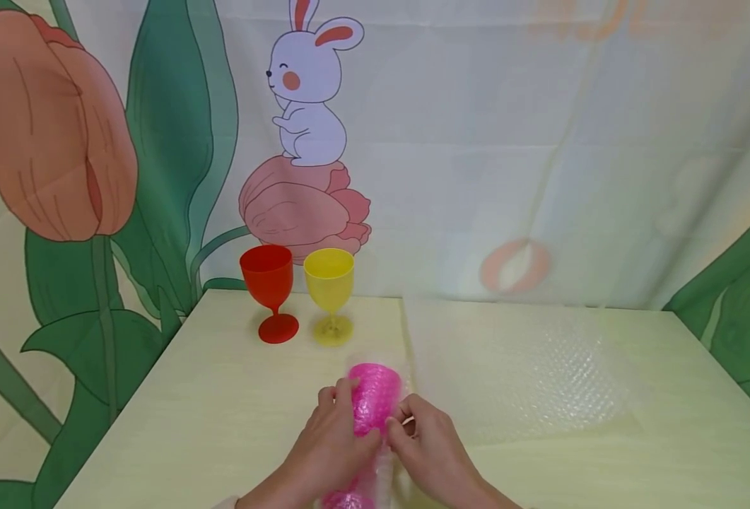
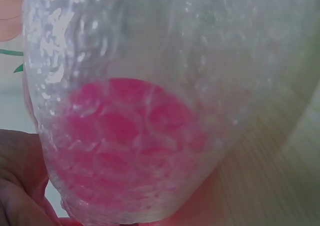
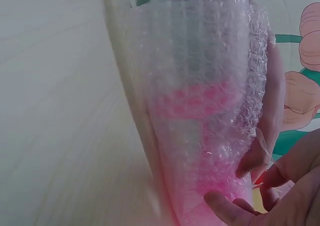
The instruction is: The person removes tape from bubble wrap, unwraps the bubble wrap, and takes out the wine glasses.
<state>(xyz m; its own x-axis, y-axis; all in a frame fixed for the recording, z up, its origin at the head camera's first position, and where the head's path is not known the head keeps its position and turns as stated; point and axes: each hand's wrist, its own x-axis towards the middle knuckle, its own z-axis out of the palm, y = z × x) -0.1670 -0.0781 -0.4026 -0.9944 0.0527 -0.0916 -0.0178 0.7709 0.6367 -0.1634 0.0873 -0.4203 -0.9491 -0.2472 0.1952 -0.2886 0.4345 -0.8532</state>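
A pink goblet (image 1: pixel 375 397) lies on its side on the table, rolled in clear bubble wrap (image 1: pixel 384 482). My left hand (image 1: pixel 329 447) grips the wrapped goblet from the left, with its thumb across the top. On the other side, my right hand (image 1: pixel 435 444) has curled fingers and pinches the wrap near its edge. Up close in the left wrist view, the round pink base (image 2: pixel 125 141) shows through the bubbles, and loose wrap (image 2: pixel 150 31) extends past it. The right wrist view has the right thumb (image 3: pixel 227 208) against the wrap; the exact pinch is partly hidden.
A red goblet (image 1: pixel 268 283) and a yellow goblet (image 1: pixel 330 286) stand upright at the back left of the pale table (image 1: pixel 177 417). A flat sheet of bubble wrap (image 1: pixel 527 375) lies to the right. A printed curtain (image 1: pixel 451 141) hangs behind.
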